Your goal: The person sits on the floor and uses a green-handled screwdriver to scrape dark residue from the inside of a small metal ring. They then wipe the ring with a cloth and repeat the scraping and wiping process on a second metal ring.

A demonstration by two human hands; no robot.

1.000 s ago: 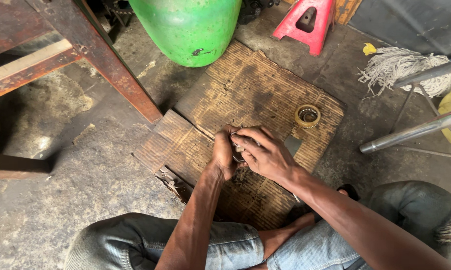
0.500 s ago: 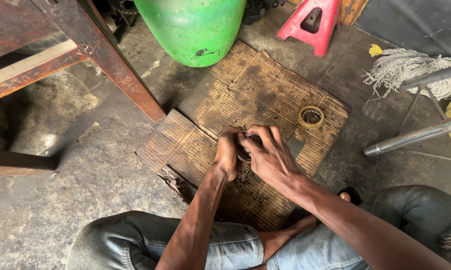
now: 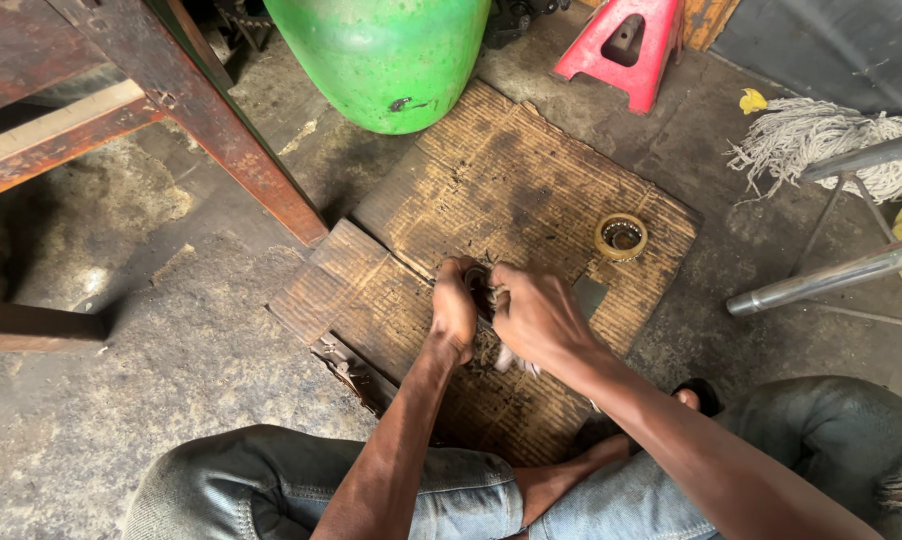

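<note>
Head view: both hands low over cardboard sheet (image 3: 531, 190), pressed together mid-sheet. Left hand (image 3: 454, 312) curled shut round small dark metal part (image 3: 477, 278); part sits betw. the two hands, at fingertip end of left fist, mostly hidden, long axis can't tell. Right hand (image 3: 538, 318) fisted just beside, touching part from right side; whether it grips part or a tool, can't tell. Yellowish bearing ring (image 3: 621, 236) lies apart, up-right, nearer right hand.
</note>
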